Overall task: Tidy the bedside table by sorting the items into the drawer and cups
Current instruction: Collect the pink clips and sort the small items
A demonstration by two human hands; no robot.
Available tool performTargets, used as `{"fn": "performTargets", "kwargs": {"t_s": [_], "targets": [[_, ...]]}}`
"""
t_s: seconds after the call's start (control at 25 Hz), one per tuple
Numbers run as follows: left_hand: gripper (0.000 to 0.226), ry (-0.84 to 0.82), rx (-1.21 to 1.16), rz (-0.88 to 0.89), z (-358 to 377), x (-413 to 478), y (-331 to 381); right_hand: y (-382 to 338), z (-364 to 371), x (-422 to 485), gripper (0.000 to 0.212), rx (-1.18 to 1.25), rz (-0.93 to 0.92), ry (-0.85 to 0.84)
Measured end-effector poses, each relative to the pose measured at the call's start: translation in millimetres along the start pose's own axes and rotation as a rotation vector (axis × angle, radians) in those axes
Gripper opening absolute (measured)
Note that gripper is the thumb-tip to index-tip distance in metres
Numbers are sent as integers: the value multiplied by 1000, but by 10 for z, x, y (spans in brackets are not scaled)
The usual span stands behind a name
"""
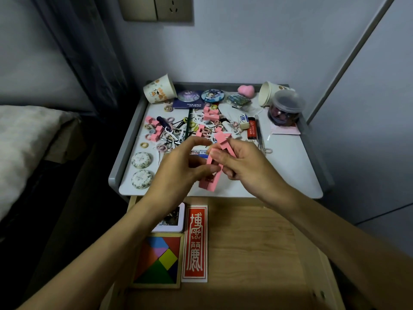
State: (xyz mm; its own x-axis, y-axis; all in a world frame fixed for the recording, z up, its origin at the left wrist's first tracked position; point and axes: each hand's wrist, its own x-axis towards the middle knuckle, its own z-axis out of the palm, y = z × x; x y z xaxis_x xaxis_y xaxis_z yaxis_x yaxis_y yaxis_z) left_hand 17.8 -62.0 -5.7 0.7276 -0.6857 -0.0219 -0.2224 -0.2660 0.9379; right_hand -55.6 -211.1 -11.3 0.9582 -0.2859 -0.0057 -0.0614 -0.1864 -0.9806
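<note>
Pink blocks (210, 182) held in both hands above the front edge of the bedside table (290, 171).

Your left hand (178, 173) pinches the lower blocks and your right hand (248, 166) curls round the upper ones. Keep both grips firm and lower the cluster together into the open drawer (257, 242) at 6 o'clock, beside the tangram (161, 260). Your fingers hide how the pieces join. A tipped paper cup (159, 91) lies at 11 o'clock and a second cup (268, 95) at 1 o'clock, their contents unclear.

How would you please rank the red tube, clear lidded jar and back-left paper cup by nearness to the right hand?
1. Red tube, just beyond the right hand.
2. Clear lidded jar, back right corner.
3. Paper cup, back left corner.
</note>
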Motion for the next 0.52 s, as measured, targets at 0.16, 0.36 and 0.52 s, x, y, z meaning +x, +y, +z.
{"fn": "performTargets", "kwargs": {"t_s": [0.16, 0.36, 0.52], "targets": [[47, 45, 27, 83, 27, -29, 8, 4, 42, -18, 14, -110, -31, 60], [34, 58, -73, 82, 24, -22, 46, 14, 32, -18, 15, 106, 50, 45], [13, 135, -204, 41, 38, 1, 28, 1, 53, -29, 20, 107, 49, 19]]}}
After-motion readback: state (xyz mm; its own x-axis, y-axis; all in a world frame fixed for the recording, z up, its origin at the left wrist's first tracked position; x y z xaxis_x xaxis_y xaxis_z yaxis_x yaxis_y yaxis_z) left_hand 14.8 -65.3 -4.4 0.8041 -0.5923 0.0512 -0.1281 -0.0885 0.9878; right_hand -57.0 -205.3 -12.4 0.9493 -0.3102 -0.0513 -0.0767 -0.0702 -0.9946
